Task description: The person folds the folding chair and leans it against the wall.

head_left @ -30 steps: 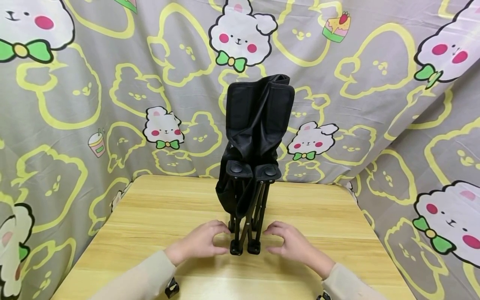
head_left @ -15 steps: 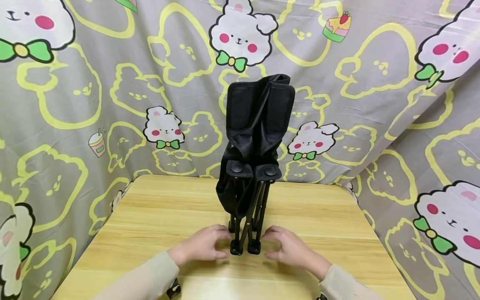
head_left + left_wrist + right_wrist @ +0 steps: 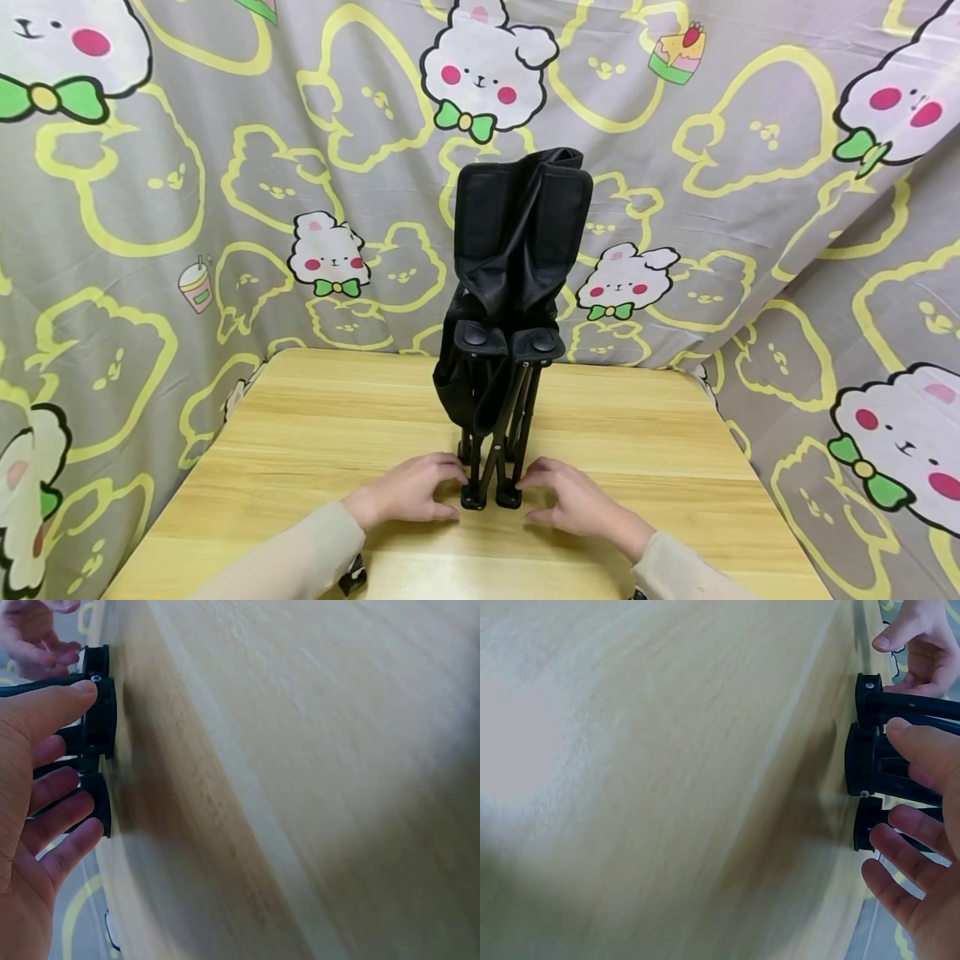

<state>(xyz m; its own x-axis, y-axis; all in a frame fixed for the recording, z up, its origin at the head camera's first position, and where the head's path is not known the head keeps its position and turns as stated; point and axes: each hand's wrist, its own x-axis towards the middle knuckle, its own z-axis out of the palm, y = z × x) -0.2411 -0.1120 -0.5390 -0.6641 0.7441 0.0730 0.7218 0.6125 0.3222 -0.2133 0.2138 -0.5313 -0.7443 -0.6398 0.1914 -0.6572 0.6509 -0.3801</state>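
A folded black camp chair stands upright near the middle of the wooden table, its dark fabric bunched above thin metal legs. Black plastic feet cap the legs and rest on the tabletop. To the left of the feet is my left hand, fingers bent loosely and spread toward the legs. My right hand mirrors it on the right, its fingertips close to the nearest right foot. In both wrist views the thumb and fingers stand apart around the feet; whether they touch, I cannot tell.
A grey curtain printed with rabbits and yellow outlines hangs behind the table and along both sides. The table's back edge lies close to it. Black straps show under the sleeves.
Both hands have moved slightly inward, closer to the chair's feet. The chair has stayed where it was.
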